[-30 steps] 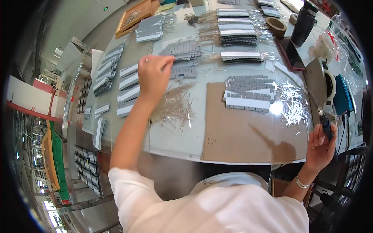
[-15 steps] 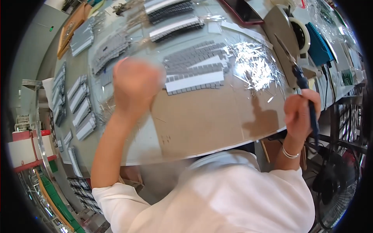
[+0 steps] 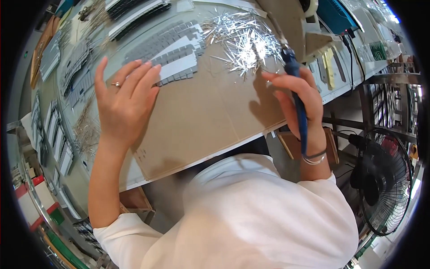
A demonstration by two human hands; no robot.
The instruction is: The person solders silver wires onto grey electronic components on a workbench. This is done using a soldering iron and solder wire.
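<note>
My left hand [image 3: 126, 101], a ring on one finger, is spread with its fingertips at the left end of several flat strips of grey square-edged pieces [image 3: 177, 60]. Whether the fingertips press on the strips I cannot tell. In my right hand [image 3: 309, 94] is a soldering iron [image 3: 291, 62] with a dark blue handle, its metal tip pointing up and away from me. The iron is right of a loose pile of thin shiny metal pins [image 3: 246, 40]. A brown cardboard sheet [image 3: 192, 119] lies in front of the strips.
More grey strips lie in stacks at the far left [image 3: 139, 18] and along the left side [image 3: 58, 134]. Thin wire leads [image 3: 87, 127] are scattered near my left wrist. A blue box [image 3: 340, 15] with a cable stands at the far right. A black fan [image 3: 380, 184] stands below the table's right.
My left hand, blurred and closed earlier, is now spread beside the grey strips. My right hand has brought the soldering iron closer to the pin pile. The whole view has shifted.
</note>
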